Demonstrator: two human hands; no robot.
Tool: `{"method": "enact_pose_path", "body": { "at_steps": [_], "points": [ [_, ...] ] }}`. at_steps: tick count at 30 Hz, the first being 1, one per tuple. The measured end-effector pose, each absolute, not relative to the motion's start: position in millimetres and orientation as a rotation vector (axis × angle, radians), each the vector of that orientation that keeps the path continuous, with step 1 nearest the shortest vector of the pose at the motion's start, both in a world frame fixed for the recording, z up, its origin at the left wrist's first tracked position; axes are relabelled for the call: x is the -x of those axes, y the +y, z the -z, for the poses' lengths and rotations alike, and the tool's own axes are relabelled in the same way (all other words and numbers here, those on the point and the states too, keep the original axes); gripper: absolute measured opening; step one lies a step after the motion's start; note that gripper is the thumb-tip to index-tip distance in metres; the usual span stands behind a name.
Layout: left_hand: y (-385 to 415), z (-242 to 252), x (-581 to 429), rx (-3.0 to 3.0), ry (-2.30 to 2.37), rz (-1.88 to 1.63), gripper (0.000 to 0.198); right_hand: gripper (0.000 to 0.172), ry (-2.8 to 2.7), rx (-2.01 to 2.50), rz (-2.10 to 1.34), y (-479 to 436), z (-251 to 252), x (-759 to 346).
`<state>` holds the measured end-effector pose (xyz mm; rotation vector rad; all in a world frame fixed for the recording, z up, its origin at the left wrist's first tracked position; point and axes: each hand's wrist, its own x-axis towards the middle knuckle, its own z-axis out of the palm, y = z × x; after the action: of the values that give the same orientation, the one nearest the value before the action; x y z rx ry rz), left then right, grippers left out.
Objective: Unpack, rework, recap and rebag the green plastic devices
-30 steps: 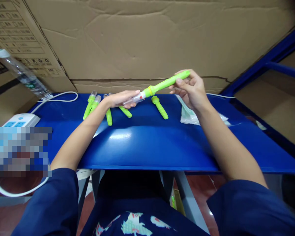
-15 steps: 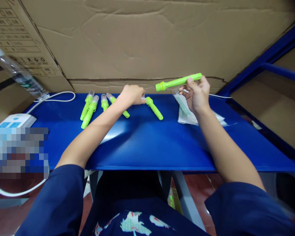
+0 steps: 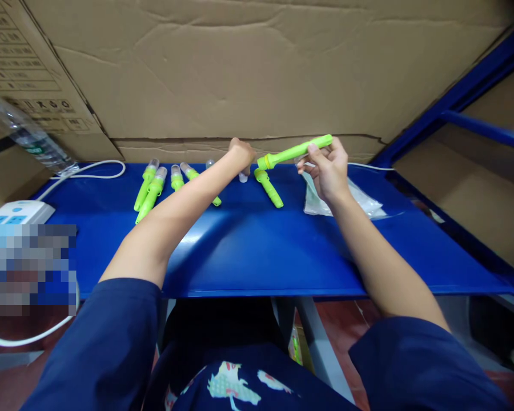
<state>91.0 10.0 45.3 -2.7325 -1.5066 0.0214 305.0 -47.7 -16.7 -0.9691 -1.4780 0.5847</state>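
In my right hand (image 3: 328, 171) is a slim lime-green plastic tube (image 3: 293, 153) with a yellow ring near its left end, tilted and raised above the blue table. My left hand (image 3: 242, 155) is closed at the fingertips on a small clear plastic cap (image 3: 243, 178), partly hidden by the fingers. Just right of it, a green tube without a clear cap (image 3: 269, 189) lies on the table. Several green tubes with clear caps (image 3: 151, 194) lie to the left, some partly behind my left forearm. Another clear cap (image 3: 209, 164) shows behind that forearm.
Clear plastic bags (image 3: 351, 200) lie under my right forearm. A cardboard wall (image 3: 231, 74) rises behind the blue table (image 3: 248, 257). At the left are a water bottle (image 3: 29, 137), a white power strip (image 3: 29, 212) and a white cable. A blue metal frame (image 3: 484, 128) borders the right.
My right hand has brought the green tube left and slightly down, toward my left hand. The left hand has turned at the wrist, and the clear cap now shows below its fingers.
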Motion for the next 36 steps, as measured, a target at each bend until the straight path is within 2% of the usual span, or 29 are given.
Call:
{"method": "enact_pose_path", "body": {
  "at_steps": [3,6,8,10,14,21,23,27,30,36],
  "points": [
    [8,-55,-86,2.603,-1.522,-0.192,0.079,0.063,-1.481,0.996,-0.567,-48,17,-304],
    [-3,-72,-77,2.563,-1.541,-0.075,0.090,0.063,-1.465,0.998,-0.557,-46,19,-307],
    [-14,-83,-68,2.536,-1.561,0.067,0.085,0.062,-1.429,0.989,-0.562,-44,21,-309],
    [-25,-88,-56,2.541,-1.565,0.153,0.071,0.061,-1.375,0.986,-0.577,-42,22,-311],
    [-47,-76,-29,2.639,-1.600,0.028,0.050,0.060,-1.335,1.002,-0.615,-39,27,-310],
    [-56,-32,-2,2.580,-1.704,-0.117,0.065,0.053,-1.543,0.998,-0.595,-60,30,-280],
    [-57,-25,3,2.577,-1.681,-0.069,0.066,0.048,-1.669,1.018,-0.517,-72,27,-271],
    [-62,-19,13,2.555,-1.646,-0.028,0.052,0.029,-2.018,1.166,-0.201,-91,21,-260],
    [-64,-19,16,2.500,-1.686,-0.037,0.053,0.021,-2.251,1.310,0.016,-97,20,-254],
    [-52,-17,20,2.441,-1.786,-0.024,0.065,0.041,-2.548,1.659,0.247,-105,22,-240]
  ]
}}
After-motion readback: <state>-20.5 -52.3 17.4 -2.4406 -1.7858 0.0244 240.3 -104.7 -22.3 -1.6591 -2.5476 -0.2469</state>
